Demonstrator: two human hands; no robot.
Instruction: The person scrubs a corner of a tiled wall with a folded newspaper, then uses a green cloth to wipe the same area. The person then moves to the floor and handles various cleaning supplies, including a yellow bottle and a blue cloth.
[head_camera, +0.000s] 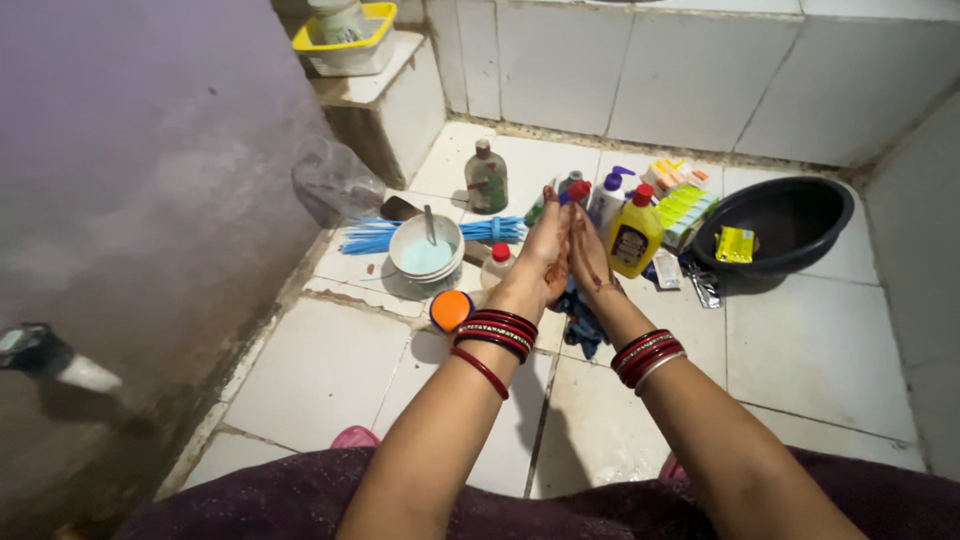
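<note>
Far left, low on the wall: a metal tap (45, 358). Further in, on the pale floor tiles: a blue plastic-bristled broom (375, 237) lying flat, then a white round bowl (425, 252) with a spoon standing in it, then an orange round lid (451, 309).

Just beside the left wrist: a small pale plastic bottle with a red cap (497, 263), upright, long axis vertical, cap pointing up, touched by neither hand.

Left hand (543, 255) and right hand (590, 255): pressed flat palm to palm, fingers straight and close together, holding nothing, fingertips pointing away toward the far wall. Under them, a crumpled dark blue cloth (583, 320) on the floor.

For the pressing in hand, probably best: keep palms in full contact, wrists level, elbows clear of the upright bottles.

Right of the hands: a yellow plastic bottle with a red cap (634, 238), upright. Far right: a black round plastic basin (838, 218), a yellow packet inside.
</note>
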